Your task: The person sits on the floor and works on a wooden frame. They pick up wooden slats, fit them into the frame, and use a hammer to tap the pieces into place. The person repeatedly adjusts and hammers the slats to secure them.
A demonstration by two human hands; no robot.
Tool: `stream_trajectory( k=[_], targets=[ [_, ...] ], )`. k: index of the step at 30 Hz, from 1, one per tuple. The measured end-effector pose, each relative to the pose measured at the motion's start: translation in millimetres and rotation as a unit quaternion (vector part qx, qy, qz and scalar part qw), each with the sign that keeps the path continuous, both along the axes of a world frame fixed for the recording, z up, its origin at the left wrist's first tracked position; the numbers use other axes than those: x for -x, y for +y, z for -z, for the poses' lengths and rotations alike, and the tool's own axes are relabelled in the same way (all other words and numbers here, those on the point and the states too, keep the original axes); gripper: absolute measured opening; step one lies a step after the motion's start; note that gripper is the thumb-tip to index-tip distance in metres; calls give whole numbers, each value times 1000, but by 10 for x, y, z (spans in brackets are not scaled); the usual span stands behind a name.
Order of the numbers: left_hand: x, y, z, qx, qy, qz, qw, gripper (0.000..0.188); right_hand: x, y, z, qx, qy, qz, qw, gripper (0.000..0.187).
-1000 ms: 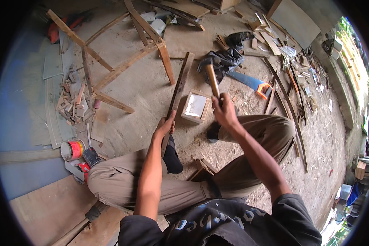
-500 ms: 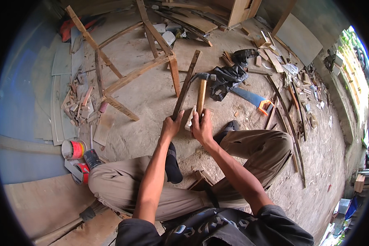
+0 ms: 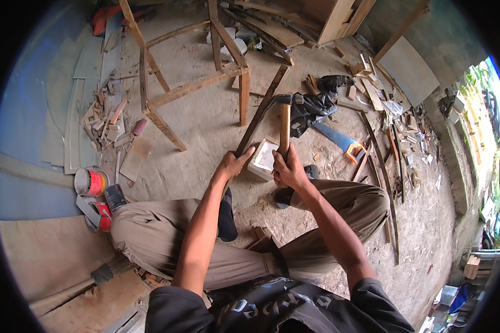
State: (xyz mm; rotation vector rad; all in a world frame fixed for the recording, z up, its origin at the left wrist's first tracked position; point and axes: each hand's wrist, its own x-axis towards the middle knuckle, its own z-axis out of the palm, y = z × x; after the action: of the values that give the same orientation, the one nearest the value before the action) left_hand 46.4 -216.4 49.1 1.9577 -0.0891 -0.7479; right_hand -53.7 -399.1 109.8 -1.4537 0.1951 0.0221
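My left hand (image 3: 233,164) is closed round the lower end of a narrow dark wood strip (image 3: 264,109), which slants up and away to the right. In my right hand (image 3: 290,168) is a claw hammer (image 3: 285,129), gripped by its wooden handle with the head uppermost. The hammer's claw points left and meets or overlaps the strip near its upper part; whether a nail sits there is too small to tell. Between and just beyond my hands, a small wooden box (image 3: 255,168) with a white inside rests on the floor, partly covered by my right hand.
Ahead to the left stands a wooden frame with legs (image 3: 200,84). A black plastic bag (image 3: 311,114) and a blue-bladed handsaw (image 3: 334,136) lie to the right, near long strips (image 3: 384,172). Offcuts (image 3: 106,122) and red cans (image 3: 91,182) are at the left.
Both hands have shifted slightly right with the strip and hammer, uncovering more of the small box. The strip leans further right. My view has also moved a little.
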Motion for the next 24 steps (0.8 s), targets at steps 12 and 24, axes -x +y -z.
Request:
stream_trajectory(
  k=[12, 24],
  targets=[
    [42, 38, 82, 164, 68, 37, 983, 37, 208, -367, -487, 72, 26, -81, 994, 23],
    [40, -43, -27, 189, 99, 52, 976, 27, 246, -743, -698, 149, 51, -117, 981, 13]
  ],
)
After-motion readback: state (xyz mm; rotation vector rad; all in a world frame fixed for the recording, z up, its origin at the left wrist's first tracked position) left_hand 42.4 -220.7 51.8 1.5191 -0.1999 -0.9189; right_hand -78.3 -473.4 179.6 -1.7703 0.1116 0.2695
